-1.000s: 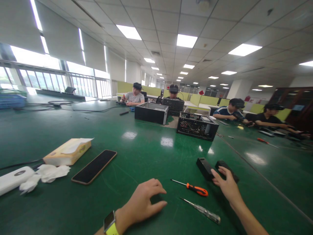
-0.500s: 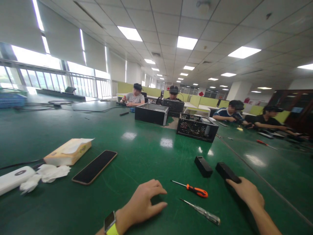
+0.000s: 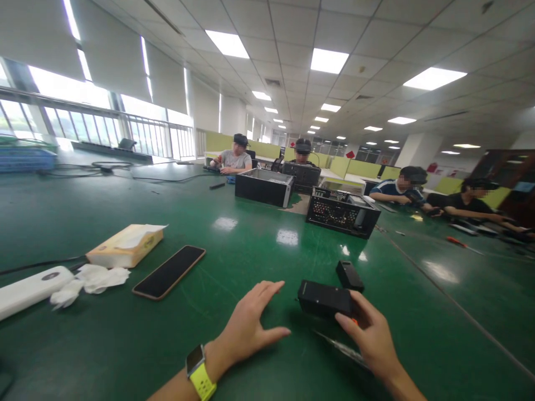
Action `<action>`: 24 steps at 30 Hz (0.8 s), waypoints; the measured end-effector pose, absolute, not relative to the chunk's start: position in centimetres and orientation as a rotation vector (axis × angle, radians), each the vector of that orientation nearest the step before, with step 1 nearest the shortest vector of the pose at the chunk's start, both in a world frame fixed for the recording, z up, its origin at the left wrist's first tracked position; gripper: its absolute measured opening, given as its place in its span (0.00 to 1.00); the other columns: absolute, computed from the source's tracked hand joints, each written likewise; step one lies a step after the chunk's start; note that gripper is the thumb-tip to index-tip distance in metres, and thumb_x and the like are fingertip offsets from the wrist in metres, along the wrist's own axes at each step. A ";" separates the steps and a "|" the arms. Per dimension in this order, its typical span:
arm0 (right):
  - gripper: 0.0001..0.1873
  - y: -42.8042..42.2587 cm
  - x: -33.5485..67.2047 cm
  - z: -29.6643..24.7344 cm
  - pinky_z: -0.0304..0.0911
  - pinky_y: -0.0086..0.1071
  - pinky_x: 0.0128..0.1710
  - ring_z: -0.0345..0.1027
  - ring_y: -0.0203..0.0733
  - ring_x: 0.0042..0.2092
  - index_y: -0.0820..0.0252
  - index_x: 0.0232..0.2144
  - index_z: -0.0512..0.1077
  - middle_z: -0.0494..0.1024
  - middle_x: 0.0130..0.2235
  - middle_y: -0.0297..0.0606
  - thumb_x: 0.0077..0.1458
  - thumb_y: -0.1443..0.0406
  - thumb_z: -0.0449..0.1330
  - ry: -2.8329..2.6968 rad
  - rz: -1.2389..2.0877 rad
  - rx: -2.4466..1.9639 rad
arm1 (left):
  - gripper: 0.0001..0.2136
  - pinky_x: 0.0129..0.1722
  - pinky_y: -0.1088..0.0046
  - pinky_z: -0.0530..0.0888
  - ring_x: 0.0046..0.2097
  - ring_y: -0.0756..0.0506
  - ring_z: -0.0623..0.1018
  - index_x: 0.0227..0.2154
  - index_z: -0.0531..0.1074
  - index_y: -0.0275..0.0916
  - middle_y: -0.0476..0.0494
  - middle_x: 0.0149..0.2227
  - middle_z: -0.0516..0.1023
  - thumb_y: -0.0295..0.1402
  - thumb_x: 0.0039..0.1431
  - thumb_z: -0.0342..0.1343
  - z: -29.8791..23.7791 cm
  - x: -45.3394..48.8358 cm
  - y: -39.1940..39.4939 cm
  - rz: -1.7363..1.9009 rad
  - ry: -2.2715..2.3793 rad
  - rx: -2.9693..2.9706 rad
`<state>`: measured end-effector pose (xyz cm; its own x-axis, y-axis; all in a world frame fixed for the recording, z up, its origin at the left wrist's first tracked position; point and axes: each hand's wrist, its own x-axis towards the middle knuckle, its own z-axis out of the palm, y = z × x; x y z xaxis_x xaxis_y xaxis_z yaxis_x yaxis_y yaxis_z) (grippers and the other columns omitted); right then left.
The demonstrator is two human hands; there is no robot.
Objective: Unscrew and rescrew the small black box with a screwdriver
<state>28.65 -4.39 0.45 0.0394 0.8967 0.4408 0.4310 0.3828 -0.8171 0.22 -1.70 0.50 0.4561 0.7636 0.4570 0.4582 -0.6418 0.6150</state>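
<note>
A black oblong box [image 3: 324, 299], its exact kind unclear, is gripped at its right end by my right hand [image 3: 370, 328]. It is held above the green tabletop. My left hand [image 3: 253, 320], with a watch [image 3: 195, 361] on the wrist, is open, thumb and fingers apart, just left of the box and not touching it. A second black box [image 3: 350, 275] lies on the table behind my right hand. Under the held box lies a clear-handled screwdriver [image 3: 345, 351], partly covered by my right hand. The orange-handled screwdriver [image 3: 354, 321] is almost wholly hidden.
On the left lie a phone [image 3: 170, 272], a tissue pack [image 3: 127, 246], crumpled tissues [image 3: 98, 278] and a white device [image 3: 37, 291]. Two open computer cases [image 3: 264, 187] [image 3: 343, 213] stand farther back on the green table [image 3: 179, 217]. Several people sit around the far side.
My right hand has lifted the black box and carried it left, over the screwdrivers. My left hand has spread wider. The view has shifted slightly.
</note>
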 end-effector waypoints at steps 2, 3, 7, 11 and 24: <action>0.24 -5.0 27.4 -0.1 0.71 0.38 0.47 0.74 0.52 0.48 0.59 0.48 0.72 0.78 0.48 0.45 0.53 0.51 0.63 -1.671 0.701 -1.171 | 0.42 0.56 0.56 0.68 0.54 0.36 0.69 0.63 0.57 0.42 0.36 0.56 0.68 0.43 0.47 0.71 0.4 0.2 -1.6 1.020 0.992 2.320; 0.25 -5.2 27.1 -0.3 0.70 0.40 0.49 0.73 0.54 0.49 0.58 0.48 0.73 0.77 0.49 0.45 0.53 0.50 0.63 -1.729 0.724 -1.169 | 0.41 0.55 0.56 0.68 0.53 0.35 0.70 0.61 0.60 0.42 0.37 0.55 0.70 0.44 0.46 0.71 0.4 0.2 -1.6 1.002 0.966 2.337; 0.30 -5.2 26.8 -0.7 0.63 0.51 0.55 0.67 0.60 0.54 0.58 0.50 0.74 0.77 0.51 0.49 0.50 0.46 0.64 -1.954 0.566 -1.251 | 0.22 0.47 0.61 0.70 0.44 0.38 0.73 0.45 0.75 0.41 0.41 0.42 0.77 0.43 0.49 0.69 0.4 0.6 -1.6 0.924 0.888 2.410; 0.30 -4.4 28.3 0.7 0.59 0.53 0.56 0.64 0.59 0.54 0.55 0.51 0.74 0.75 0.51 0.48 0.50 0.47 0.65 -2.201 0.475 -1.218 | 0.17 0.44 0.63 0.70 0.41 0.40 0.74 0.42 0.76 0.39 0.42 0.39 0.77 0.39 0.51 0.68 0.5 0.9 -1.8 0.951 0.904 2.390; 0.12 -2.4 33.7 1.2 0.62 0.34 0.37 0.70 0.45 0.36 0.58 0.35 0.77 0.79 0.34 0.37 0.56 0.57 0.60 -2.129 0.528 -1.619 | 0.20 0.44 0.65 0.70 0.42 0.41 0.73 0.41 0.74 0.39 0.44 0.40 0.75 0.43 0.48 0.70 0.5 0.7 -1.7 0.856 0.875 2.352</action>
<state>33.74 -2.41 1.22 -0.2399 0.9662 0.0944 0.8101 0.2528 -0.5290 0.73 -1.73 0.47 0.5985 0.7033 0.3836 0.3992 -0.6770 0.6183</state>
